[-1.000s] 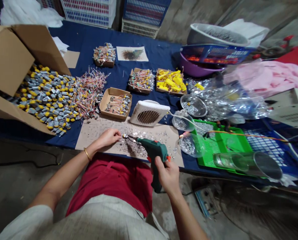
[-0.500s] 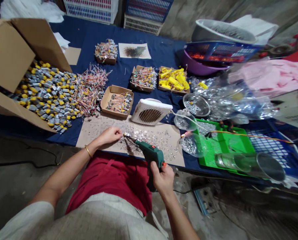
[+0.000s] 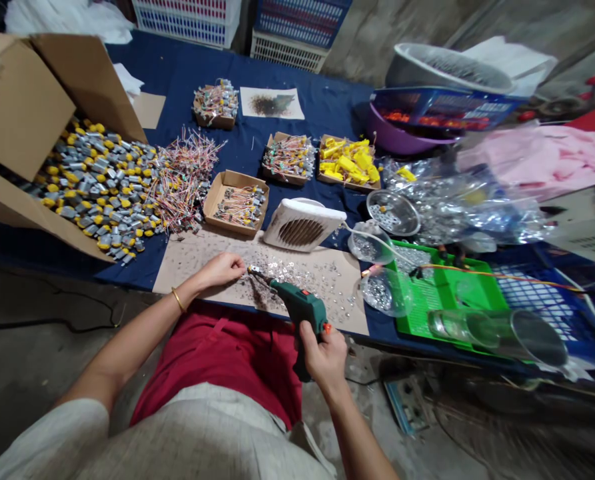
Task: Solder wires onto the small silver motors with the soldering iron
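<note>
The right hand (image 3: pixel 326 357) grips a green power driver (image 3: pixel 304 308), its long axis running forward-left toward a small part (image 3: pixel 254 270) just right of the nearer left hand (image 3: pixel 223 269), whose hold cannot be confirmed.

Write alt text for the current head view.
The right hand grips a green gun-shaped tool, its tip at a small part beside the left hand, over a brown sheet strewn with tiny metal pieces. Beyond are cartons of wired parts and yellow pieces; at left, a big box holds heaped gray-and-yellow parts.
</note>
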